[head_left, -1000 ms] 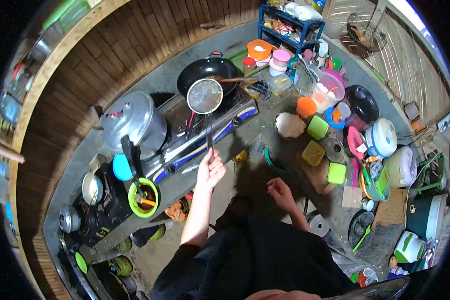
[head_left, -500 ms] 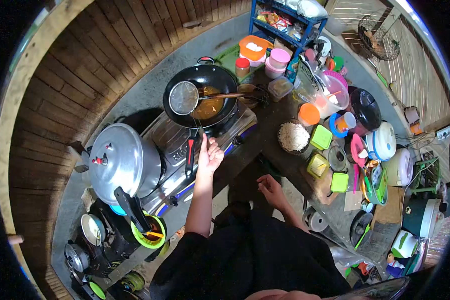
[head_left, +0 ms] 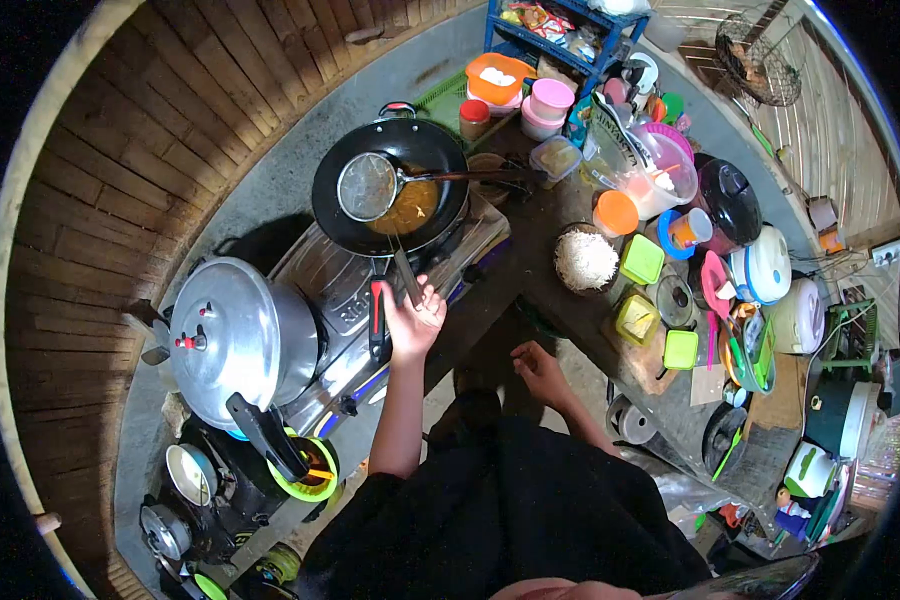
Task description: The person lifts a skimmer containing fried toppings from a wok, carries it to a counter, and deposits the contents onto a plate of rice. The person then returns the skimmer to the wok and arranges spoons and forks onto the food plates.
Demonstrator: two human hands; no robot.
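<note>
My left hand (head_left: 415,318), palm partly turned up, grips a thin utensil (head_left: 407,275) with a flat dark handle. Its narrow tip points into the black wok (head_left: 335,225) on the stove; whether it is a fork or tongs I cannot tell. Brown liquid (head_left: 407,215) with small pieces in it lies in the wok. A round mesh strainer (head_left: 367,187) with a wooden handle rests across the wok, its handle reaching over the right rim. My right hand (head_left: 540,370) hangs by my body, fingers loosely bent and holding nothing.
A large pressure cooker (head_left: 225,335) stands on the stove (head_left: 310,275) at the left. On the right table are a bowl of shredded white food (head_left: 585,258), green containers (head_left: 642,260), an orange-lidded tub (head_left: 615,213) and a pot lid (head_left: 674,300). The wok handle (head_left: 377,320) points toward me.
My left hand has moved down and slightly right, away from the wok, and its fingers have spread more; the utensil's handle now shows. My right hand has hardly moved. The view has shifted slightly.
</note>
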